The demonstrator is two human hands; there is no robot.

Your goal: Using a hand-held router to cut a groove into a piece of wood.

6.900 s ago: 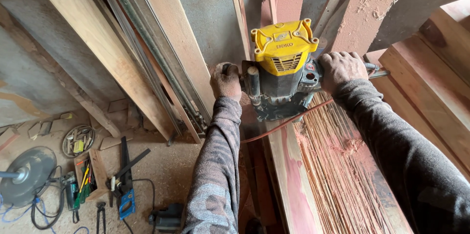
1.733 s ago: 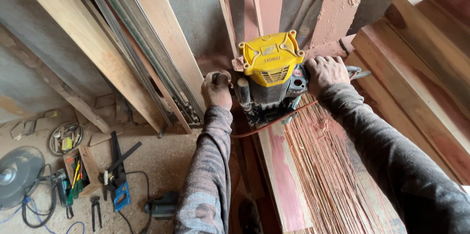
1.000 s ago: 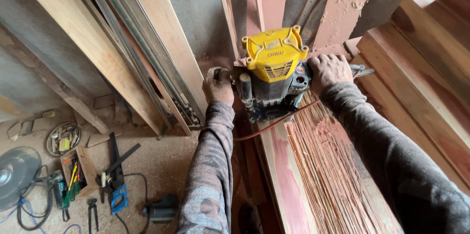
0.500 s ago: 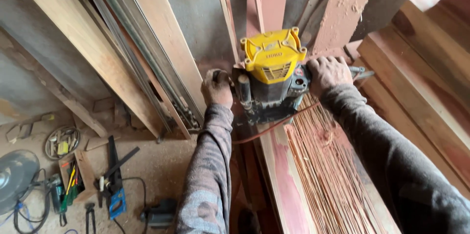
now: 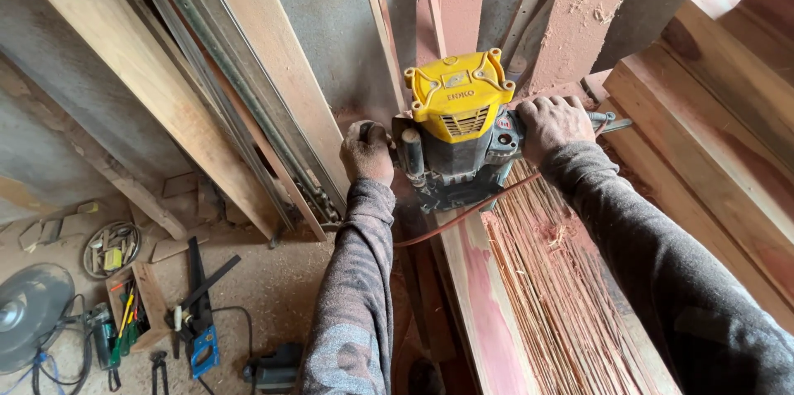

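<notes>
A yellow-topped plunge router (image 5: pixel 457 126) sits on the far end of a reddish wooden board (image 5: pixel 488 312). My left hand (image 5: pixel 368 153) is closed around its left handle. My right hand (image 5: pixel 552 125) grips the right handle. An orange power cord (image 5: pixel 463 215) runs from the router down to the left. Beside the board, under my right arm, lies a thick bed of long thin wood shavings (image 5: pixel 562 296).
Long planks (image 5: pixel 248 39) and metal rails (image 5: pixel 223 89) lean against the grey wall at left. Stacked timber (image 5: pixel 711 122) lies at right. On the dusty floor below left sit a small wooden tool tray (image 5: pixel 132 304), a blue clamp (image 5: pixel 198 337), pliers and a round grey disc (image 5: pixel 33 312).
Over the past seconds the router and both hands have stayed at the board's far end, with only slight shifts; the view has moved a little.
</notes>
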